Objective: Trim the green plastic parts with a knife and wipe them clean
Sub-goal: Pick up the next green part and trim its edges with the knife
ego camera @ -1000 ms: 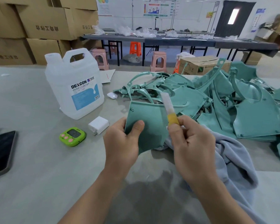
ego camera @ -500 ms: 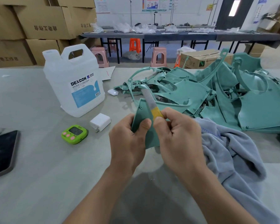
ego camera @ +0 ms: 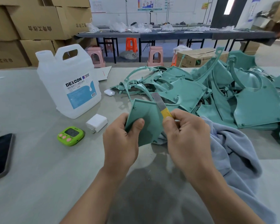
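Green plastic part [ego camera: 145, 125] is held just above the counter [ego camera: 31, 167]. The left hand [ego camera: 120, 143] pinches its lower left corner, and the right hand [ego camera: 186, 139] grips the knife [ego camera: 160, 104], blade on the upper right edge. Held by one corner, the panel may flex, so the blade could skid and gouge it or nick the nearby left thumb. The pile of parts [ego camera: 249, 102] and the cloth [ego camera: 233, 151] crowd the right. Open room lies near left, before the timer [ego camera: 70, 135].

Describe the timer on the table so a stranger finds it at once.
Start at the big white DEXCON jug on the grey table. In front of it, beside a white charger block, lies the timer: lime-green, with a dark screen and pink buttons.
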`<control>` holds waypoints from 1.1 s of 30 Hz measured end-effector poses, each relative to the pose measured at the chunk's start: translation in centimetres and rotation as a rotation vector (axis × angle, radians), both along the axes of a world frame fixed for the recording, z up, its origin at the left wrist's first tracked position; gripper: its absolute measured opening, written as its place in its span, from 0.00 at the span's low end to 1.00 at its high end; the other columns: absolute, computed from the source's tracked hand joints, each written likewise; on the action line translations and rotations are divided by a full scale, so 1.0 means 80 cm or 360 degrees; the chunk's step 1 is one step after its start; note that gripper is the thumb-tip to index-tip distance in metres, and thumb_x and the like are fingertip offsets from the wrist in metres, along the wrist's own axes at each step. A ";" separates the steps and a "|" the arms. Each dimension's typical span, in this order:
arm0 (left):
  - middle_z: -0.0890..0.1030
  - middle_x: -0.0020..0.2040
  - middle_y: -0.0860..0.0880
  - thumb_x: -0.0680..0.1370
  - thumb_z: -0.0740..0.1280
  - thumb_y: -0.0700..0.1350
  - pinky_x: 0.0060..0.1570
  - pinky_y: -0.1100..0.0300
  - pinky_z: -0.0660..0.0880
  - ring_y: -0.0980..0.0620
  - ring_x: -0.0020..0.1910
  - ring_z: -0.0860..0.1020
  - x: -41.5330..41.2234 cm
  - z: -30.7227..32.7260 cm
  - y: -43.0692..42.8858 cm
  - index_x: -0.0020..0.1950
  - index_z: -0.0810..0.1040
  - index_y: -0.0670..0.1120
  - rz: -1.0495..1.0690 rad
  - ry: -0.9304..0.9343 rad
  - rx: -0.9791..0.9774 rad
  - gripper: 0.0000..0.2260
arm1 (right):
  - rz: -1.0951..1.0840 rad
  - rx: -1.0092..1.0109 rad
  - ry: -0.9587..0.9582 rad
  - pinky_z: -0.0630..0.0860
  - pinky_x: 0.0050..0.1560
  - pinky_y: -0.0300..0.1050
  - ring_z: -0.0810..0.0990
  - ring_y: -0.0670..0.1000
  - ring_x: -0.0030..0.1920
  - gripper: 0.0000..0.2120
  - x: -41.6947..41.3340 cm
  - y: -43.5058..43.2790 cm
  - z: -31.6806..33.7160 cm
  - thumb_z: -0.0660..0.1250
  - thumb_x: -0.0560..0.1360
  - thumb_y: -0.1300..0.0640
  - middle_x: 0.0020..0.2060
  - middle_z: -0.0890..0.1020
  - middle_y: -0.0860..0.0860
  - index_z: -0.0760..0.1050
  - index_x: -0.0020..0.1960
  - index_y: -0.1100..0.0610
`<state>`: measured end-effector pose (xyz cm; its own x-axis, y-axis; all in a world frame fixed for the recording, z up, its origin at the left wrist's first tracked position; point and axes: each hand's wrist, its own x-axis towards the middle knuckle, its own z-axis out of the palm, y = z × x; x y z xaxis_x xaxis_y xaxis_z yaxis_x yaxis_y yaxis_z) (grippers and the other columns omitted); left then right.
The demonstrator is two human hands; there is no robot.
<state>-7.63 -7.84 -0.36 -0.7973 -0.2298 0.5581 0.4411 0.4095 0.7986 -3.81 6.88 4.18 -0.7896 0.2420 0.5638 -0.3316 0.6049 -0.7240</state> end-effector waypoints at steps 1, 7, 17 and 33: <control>0.81 0.38 0.57 0.77 0.67 0.58 0.34 0.52 0.75 0.54 0.35 0.76 -0.001 0.000 -0.002 0.45 0.78 0.52 -0.0001 0.0010 -0.0008 0.10 | -0.0020 0.0002 -0.0014 0.64 0.30 0.46 0.65 0.53 0.28 0.17 -0.001 0.003 0.001 0.66 0.77 0.58 0.26 0.70 0.56 0.67 0.33 0.61; 0.79 0.39 0.55 0.78 0.67 0.56 0.33 0.56 0.71 0.52 0.37 0.75 -0.003 0.000 -0.012 0.43 0.78 0.48 0.0015 0.0056 -0.0160 0.12 | -0.0035 -0.0005 -0.0172 0.61 0.25 0.37 0.62 0.48 0.25 0.16 -0.009 0.030 0.006 0.67 0.76 0.59 0.21 0.65 0.49 0.71 0.32 0.63; 0.79 0.37 0.56 0.78 0.67 0.59 0.31 0.64 0.69 0.58 0.34 0.73 -0.010 0.001 -0.024 0.43 0.77 0.52 -0.0053 0.0104 -0.0133 0.12 | 0.0142 0.0044 -0.0071 0.58 0.28 0.41 0.59 0.47 0.26 0.17 -0.001 0.040 0.017 0.66 0.74 0.57 0.22 0.62 0.48 0.65 0.29 0.59; 0.81 0.38 0.60 0.78 0.70 0.54 0.33 0.70 0.69 0.60 0.36 0.75 -0.013 0.007 -0.033 0.44 0.80 0.55 -0.0173 0.0081 -0.0171 0.05 | 0.0097 0.0099 -0.0223 0.56 0.25 0.39 0.59 0.47 0.25 0.17 -0.019 0.063 0.003 0.68 0.76 0.61 0.21 0.63 0.46 0.71 0.29 0.59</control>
